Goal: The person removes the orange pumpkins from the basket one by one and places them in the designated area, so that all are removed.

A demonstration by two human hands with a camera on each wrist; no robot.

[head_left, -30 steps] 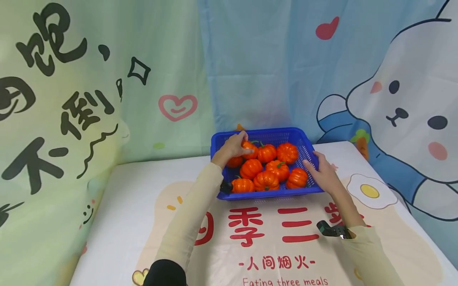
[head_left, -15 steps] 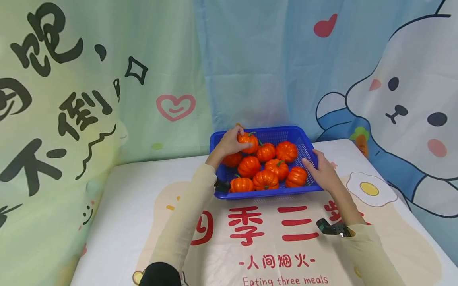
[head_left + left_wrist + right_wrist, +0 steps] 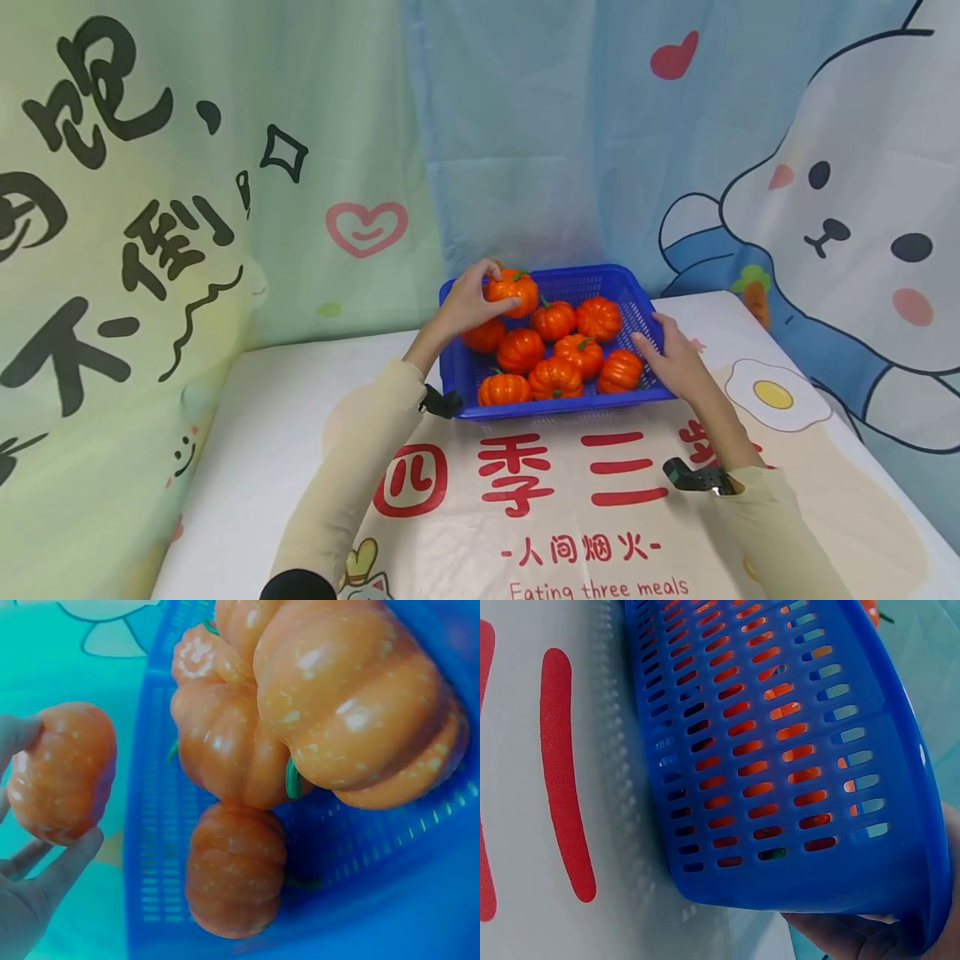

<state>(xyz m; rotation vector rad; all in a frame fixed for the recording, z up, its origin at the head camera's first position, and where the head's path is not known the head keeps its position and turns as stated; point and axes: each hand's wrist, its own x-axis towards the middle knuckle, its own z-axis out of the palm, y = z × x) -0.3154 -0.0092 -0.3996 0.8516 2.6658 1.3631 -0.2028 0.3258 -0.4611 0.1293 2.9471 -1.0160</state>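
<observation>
In the head view my left hand [image 3: 467, 304] holds a small orange pumpkin [image 3: 517, 292] between thumb and fingers, over the back left corner of a blue plastic basket [image 3: 570, 407]. The left wrist view shows that pumpkin [image 3: 66, 772] raised beside the basket wall, away from the others. Several more orange pumpkins [image 3: 557, 379] with green stems lie in the basket. My right hand [image 3: 678, 362] grips the basket's right side, thumb over the rim and fingers outside. From the right wrist, the slotted basket side [image 3: 900, 787] hides much of that hand [image 3: 829, 934].
Under the basket is a table with a printed cloth [image 3: 592, 558], showing red characters and a fried egg picture [image 3: 776, 400]. Right behind the basket hangs a printed fabric backdrop [image 3: 517, 200]. Dark wrist cameras [image 3: 697, 478] sit on both wrists.
My left hand has lifted one pumpkin out of the pile, moving it up and to the left toward the basket's back left corner. My right hand stays at the basket's right side.
</observation>
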